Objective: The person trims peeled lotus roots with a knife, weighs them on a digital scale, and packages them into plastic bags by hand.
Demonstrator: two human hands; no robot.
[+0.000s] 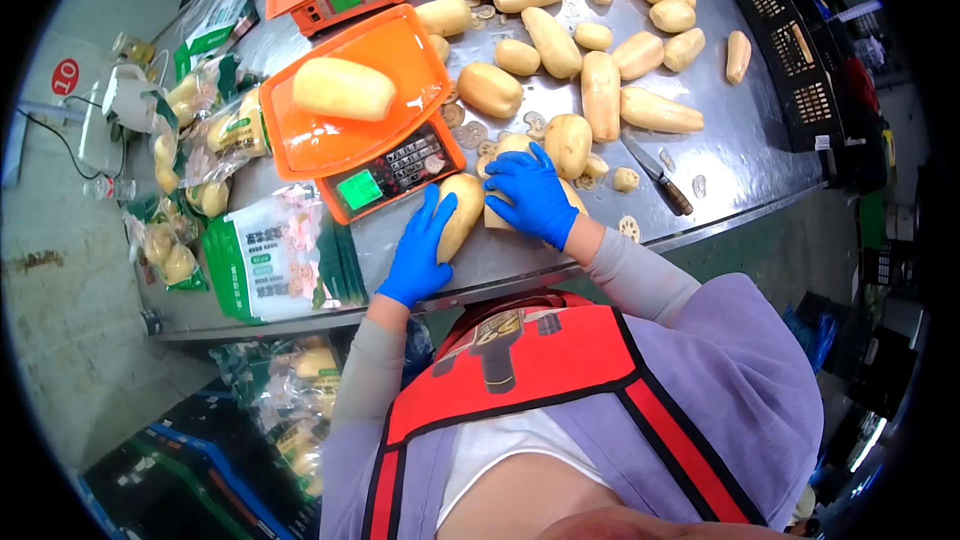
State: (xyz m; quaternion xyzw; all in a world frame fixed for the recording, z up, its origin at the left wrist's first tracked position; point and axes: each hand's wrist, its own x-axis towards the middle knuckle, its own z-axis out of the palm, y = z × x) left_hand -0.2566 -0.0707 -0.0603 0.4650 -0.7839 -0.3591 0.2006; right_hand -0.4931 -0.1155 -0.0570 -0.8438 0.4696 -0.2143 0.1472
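Lotus root segment (461, 220): just right of my left hand (418, 255), against its fingers; the fingertips of my right hand (530, 195) are at its other side.
Long axis: runs away from me, far end leaning slightly right.
Left fingers: slightly apart along the segment's side; I can't tell whether they grip.
Right fingers: spread over pale lotus root pieces (576, 200).
Beyond left fingers: digital scale (362, 190).
Right of right hand: knife (655, 175).
Hidden: my left thumb, and most of what lies under my right palm.
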